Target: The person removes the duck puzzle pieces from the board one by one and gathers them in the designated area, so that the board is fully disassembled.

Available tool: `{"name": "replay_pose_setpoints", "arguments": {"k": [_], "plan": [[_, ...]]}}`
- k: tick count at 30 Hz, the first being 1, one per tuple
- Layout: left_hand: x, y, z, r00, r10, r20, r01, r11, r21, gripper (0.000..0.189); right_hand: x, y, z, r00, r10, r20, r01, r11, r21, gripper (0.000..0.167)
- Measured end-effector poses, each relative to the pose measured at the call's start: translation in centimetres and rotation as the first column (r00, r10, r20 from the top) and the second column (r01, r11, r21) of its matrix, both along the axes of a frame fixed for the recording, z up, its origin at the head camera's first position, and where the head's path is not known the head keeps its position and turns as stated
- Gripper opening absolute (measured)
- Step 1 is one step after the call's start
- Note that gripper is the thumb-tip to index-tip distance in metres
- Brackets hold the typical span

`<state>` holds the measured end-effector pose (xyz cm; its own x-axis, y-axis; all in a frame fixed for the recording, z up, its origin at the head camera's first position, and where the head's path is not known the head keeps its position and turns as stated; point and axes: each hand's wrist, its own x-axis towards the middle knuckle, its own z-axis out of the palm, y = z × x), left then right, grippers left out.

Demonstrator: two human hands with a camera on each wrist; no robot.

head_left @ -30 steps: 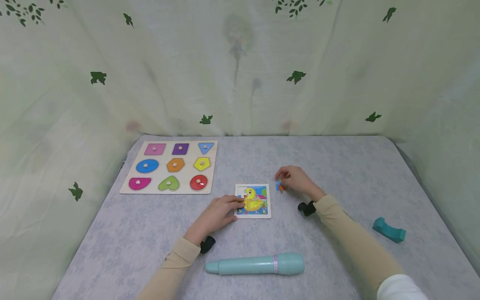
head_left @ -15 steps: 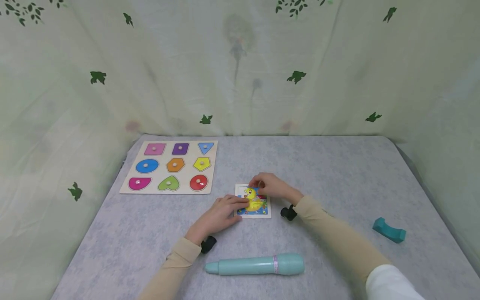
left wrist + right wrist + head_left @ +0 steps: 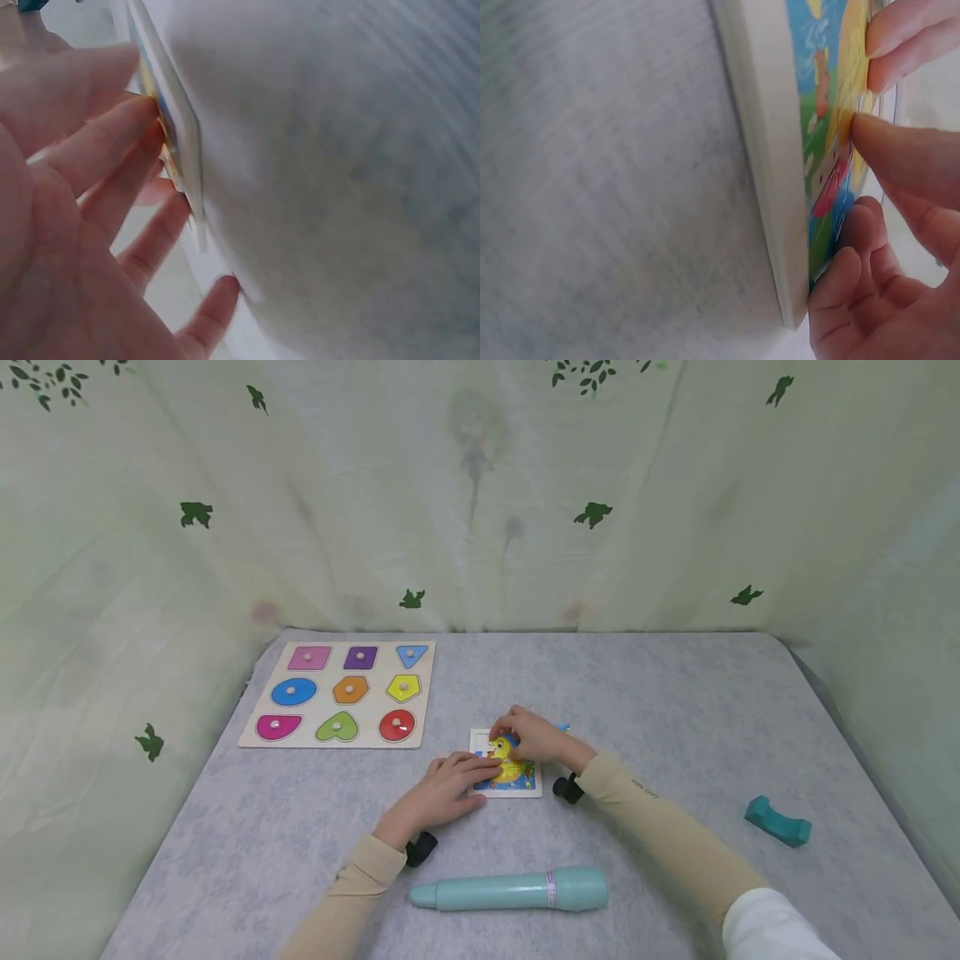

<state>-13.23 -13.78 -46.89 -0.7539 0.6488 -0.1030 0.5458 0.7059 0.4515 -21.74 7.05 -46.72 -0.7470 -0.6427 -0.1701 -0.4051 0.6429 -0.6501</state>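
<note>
A small square jigsaw puzzle (image 3: 527, 774) with a yellow duck picture and a white frame (image 3: 504, 793) lies mid-table. My left hand (image 3: 442, 789) rests extended fingertips on its left part; in the left wrist view the fingers (image 3: 150, 244) lie along the frame's edge. Over the puzzle's upper part, my right hand (image 3: 534, 735) pinches a small bluish puzzle piece (image 3: 844, 204) between bent fingers and thumb, close against the picture. Those fingers hide much of the piece. Just behind the right hand shows a bit of a loose blue piece (image 3: 564, 727) on the table.
A wooden shape board (image 3: 375, 718) with colourful knobbed shapes lies back left. In front of the puzzle is a pale teal microphone-shaped tube (image 3: 495, 892). A teal curved block (image 3: 778, 821) sits at the right. Leaf-printed cloth (image 3: 480, 527) hangs behind the table.
My right hand has moved left from the loose pieces to the puzzle's upper part, then slightly further left. My left hand has slid a little rightward across the puzzle.
</note>
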Motion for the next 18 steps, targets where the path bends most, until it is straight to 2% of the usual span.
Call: {"name": "replay_pose_setpoints", "arguments": {"k": [9,18], "plan": [[0.15,0.53,0.59,0.999,0.030,0.027,-0.030,1.000,-0.008,0.043,0.04,-0.06,-0.29,0.998,-0.025,0.054,0.029,0.997,-0.066,0.033],[0.06,0.44,0.75,0.999,0.023,0.041,-0.023,1.000,0.012,0.042,-0.06,0.37,-0.53,0.996,-0.059,0.067,0.068,0.987,-0.148,0.039]]}}
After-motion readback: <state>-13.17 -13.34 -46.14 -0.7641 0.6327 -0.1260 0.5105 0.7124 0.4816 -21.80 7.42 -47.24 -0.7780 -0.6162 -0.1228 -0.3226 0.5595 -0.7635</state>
